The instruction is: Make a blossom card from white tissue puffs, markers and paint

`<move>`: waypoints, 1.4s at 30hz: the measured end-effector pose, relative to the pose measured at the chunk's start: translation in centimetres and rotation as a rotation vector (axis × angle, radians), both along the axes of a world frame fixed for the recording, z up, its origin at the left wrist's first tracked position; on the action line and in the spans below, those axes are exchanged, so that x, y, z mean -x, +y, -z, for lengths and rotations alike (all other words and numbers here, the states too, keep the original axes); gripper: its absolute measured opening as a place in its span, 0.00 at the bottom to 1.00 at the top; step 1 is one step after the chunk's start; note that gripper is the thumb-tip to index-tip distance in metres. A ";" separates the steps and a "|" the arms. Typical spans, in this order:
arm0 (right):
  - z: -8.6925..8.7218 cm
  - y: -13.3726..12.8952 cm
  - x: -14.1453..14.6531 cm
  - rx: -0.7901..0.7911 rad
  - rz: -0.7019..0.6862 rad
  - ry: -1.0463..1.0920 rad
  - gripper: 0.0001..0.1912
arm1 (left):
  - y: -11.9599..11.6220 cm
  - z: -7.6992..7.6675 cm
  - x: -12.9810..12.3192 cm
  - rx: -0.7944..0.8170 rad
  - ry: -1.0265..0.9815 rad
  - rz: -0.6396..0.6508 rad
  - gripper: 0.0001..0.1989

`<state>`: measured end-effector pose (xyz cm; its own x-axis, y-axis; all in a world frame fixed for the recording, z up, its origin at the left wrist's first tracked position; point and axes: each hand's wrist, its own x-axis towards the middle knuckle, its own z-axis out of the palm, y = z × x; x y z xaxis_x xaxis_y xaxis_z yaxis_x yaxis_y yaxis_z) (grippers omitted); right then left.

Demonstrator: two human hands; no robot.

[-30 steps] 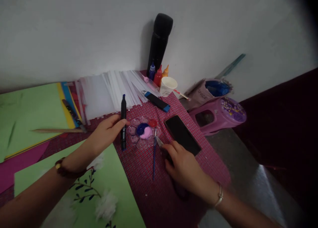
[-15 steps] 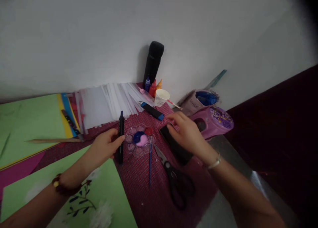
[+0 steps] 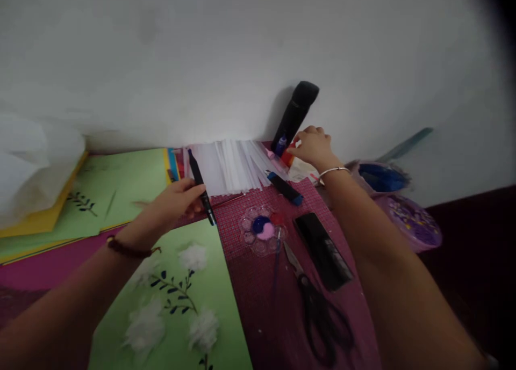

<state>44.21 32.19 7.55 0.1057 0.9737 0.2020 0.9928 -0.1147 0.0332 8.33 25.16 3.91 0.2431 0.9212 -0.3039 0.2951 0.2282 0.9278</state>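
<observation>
Black and slim, the marker [image 3: 196, 170] is in the left hand [image 3: 179, 198], up and to the left of the clear flower-shaped palette [image 3: 264, 231]. Its long axis runs steeply, leaning a little: the blue-tipped end points toward the wall [image 3: 161, 64] and slightly left, while the other end slants down toward the palette's side, over the top corner of the green sheet [image 3: 165, 332]. The left thumb and fingers are closed around the middle of the barrel.

The right hand [image 3: 314, 144] is beyond the palette and to its right, at the red bottle [image 3: 287, 156]. Its fingers are bent, with a thumb and fingertips at the bottle's upper part; whether they grip it or only touch it, I cannot tell. The blue bottle [image 3: 281, 143] stands just beside the red one, in front of the tall black flask [image 3: 296, 112].

Dark blue, pink and red paint lie in the palette. A paintbrush [image 3: 277, 252] rests at its right side, bristles on the rim. Right of that are the scissors [image 3: 318, 316], blades pointing up toward the palette, and a black phone [image 3: 322, 252]. The black and blue cutter [image 3: 284, 187] lies above the palette, and white strips [image 3: 234, 166] are spread above and to its left.
</observation>
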 end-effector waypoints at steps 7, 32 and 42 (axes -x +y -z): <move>0.1 0.2 0.6 -0.020 -0.030 -0.065 0.17 | 2.2 -1.9 2.2 -0.172 0.359 0.164 0.14; -8.6 -19.8 10.7 -0.115 -0.431 1.065 0.12 | -11.2 -6.4 -9.9 -0.708 0.200 0.196 0.07; -7.3 -25.9 11.0 -0.034 -0.586 1.003 0.08 | -16.1 -4.8 -10.2 -0.075 -0.379 0.611 0.08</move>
<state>33.25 6.31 14.82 -0.2319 0.9220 0.3100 0.4727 0.3853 -0.7925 18.52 9.02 8.73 0.7974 0.6022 -0.0376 0.0041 0.0569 0.9984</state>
